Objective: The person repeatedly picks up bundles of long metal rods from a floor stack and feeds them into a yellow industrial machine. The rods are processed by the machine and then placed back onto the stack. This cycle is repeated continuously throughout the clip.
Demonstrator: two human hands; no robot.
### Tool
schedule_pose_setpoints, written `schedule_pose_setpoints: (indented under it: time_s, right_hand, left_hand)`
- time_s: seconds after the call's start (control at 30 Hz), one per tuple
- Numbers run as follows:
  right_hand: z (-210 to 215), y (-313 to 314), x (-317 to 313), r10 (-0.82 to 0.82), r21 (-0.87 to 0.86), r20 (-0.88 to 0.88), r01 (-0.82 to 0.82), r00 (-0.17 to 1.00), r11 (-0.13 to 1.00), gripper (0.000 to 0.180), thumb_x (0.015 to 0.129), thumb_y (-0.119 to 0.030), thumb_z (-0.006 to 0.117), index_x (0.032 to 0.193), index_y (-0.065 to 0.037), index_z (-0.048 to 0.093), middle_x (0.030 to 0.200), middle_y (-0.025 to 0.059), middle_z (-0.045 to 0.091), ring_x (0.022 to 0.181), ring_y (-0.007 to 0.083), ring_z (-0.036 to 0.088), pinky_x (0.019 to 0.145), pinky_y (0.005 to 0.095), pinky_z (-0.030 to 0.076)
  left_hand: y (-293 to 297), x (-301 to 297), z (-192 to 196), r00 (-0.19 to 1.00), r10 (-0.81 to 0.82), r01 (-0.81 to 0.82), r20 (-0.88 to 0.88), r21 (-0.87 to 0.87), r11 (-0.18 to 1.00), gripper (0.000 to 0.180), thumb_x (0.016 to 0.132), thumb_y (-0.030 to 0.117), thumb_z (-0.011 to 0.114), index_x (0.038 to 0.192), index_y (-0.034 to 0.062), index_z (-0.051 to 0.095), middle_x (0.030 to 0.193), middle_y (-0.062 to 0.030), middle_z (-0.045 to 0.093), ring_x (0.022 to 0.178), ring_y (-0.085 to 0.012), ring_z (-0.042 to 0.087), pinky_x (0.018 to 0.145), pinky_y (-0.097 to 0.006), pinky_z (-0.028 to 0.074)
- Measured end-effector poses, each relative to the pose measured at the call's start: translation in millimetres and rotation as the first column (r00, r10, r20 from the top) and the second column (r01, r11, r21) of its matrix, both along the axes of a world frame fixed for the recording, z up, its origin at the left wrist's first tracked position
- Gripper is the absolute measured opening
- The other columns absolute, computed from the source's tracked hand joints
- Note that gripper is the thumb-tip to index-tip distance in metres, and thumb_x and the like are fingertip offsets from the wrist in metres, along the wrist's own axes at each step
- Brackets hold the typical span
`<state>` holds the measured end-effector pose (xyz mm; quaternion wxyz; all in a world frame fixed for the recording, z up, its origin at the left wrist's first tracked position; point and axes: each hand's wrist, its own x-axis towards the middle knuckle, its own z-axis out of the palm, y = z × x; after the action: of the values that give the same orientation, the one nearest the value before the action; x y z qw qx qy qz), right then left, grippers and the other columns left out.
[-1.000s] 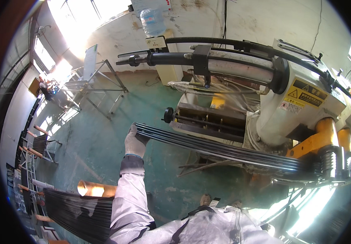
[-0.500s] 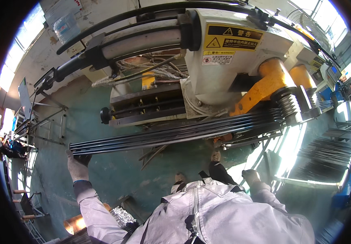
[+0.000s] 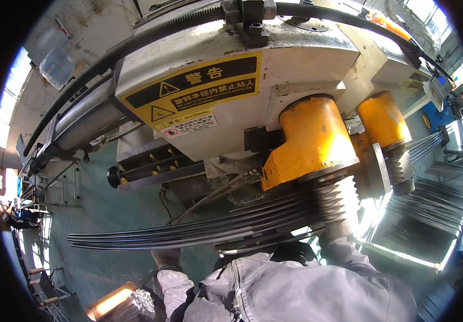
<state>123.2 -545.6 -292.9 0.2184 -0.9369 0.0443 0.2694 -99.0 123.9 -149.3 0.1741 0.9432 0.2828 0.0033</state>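
Observation:
A bundle of long, thin dark metal rods (image 3: 188, 232) stretches across the middle, its free ends at the left and its right part at a grooved roller (image 3: 338, 206) under the machine's orange arm (image 3: 317, 134). Close below the rods, left of my body, is my left hand (image 3: 165, 256). The rods cover its fingers, so I cannot tell whether it grips them. My right sleeve (image 3: 346, 253) reaches up to the roller's lower end, and the roller hides most or all of that hand.
The white machine body (image 3: 274, 70) with yellow warning labels fills the upper middle. A second orange arm (image 3: 384, 121) stands to its right. More rods lie on a rack (image 3: 427, 206) at the right. At the lower left is a copper-coloured cylinder (image 3: 110, 301) beside shiny bundled rod ends (image 3: 144, 303).
The machine head and orange arms have swung nearer and leftward. The rods sit lower and further left. My left hand has left the rod ends and moved right; my right hand is now hidden.

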Motion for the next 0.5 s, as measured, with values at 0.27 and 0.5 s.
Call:
schedule_pose_setpoints:
  time_s: [0.27, 0.5]
  right_hand:
    - [24.4, -28.7, 31.9, -0.227, 0.020, -0.182, 0.235, 0.957, 0.972, 0.039, 0.106, -0.040, 0.069, 0.122, -0.009, 0.085, 0.120, 0.0173, 0.084, 0.114, 0.0380, 0.079, 0.100, 0.0466, 0.059]
    - [24.1, 49.3, 15.0, 0.142, 0.116, 0.046, -0.146, 0.989, 0.982, 0.048, 0.105, -0.044, 0.069, 0.125, -0.003, 0.083, 0.120, 0.0191, 0.084, 0.114, 0.0401, 0.078, 0.101, 0.0465, 0.058]
  left_hand:
    - [-47.4, 29.9, 13.7, 0.994, -0.014, 0.008, -0.104, -0.056, 0.998, 0.027, 0.109, 0.028, 0.068, 0.126, 0.0108, 0.080, 0.133, -0.0100, 0.080, 0.126, -0.0316, 0.073, 0.109, -0.044, 0.057]
    - [-41.6, 42.3, 28.0, 0.929, -0.234, 0.283, 0.287, -0.143, 0.948, 0.036, 0.111, 0.032, 0.064, 0.142, 0.0174, 0.075, 0.147, -0.0095, 0.074, 0.132, -0.0328, 0.069, 0.110, -0.046, 0.057]
